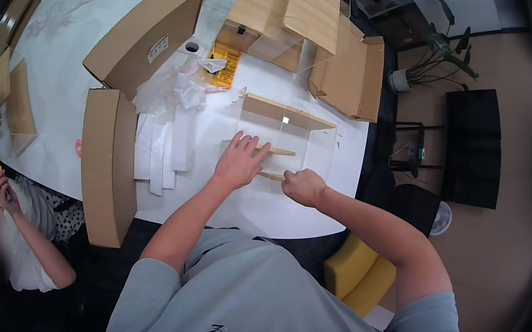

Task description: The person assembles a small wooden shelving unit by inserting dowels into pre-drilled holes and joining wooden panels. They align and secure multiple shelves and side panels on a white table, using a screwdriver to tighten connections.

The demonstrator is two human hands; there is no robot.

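Before me on the white table lies a partly built shelf unit of clear panels and pale wood boards. Its far wood board runs along the back, and a shorter wood strip sits nearer me. My left hand rests with fingers spread on the unit's left side, beside the short strip. At the near edge, my right hand is closed, its fingertips by the end of a wood piece; what it grips is hidden. A clear panel extends to the right of the boards.
Open cardboard boxes stand left and at the back right. White foam strips, crumpled plastic wrap and a yellow tool set lie nearby. Behind is a wooden cabinet. Another person handles boards at far left.
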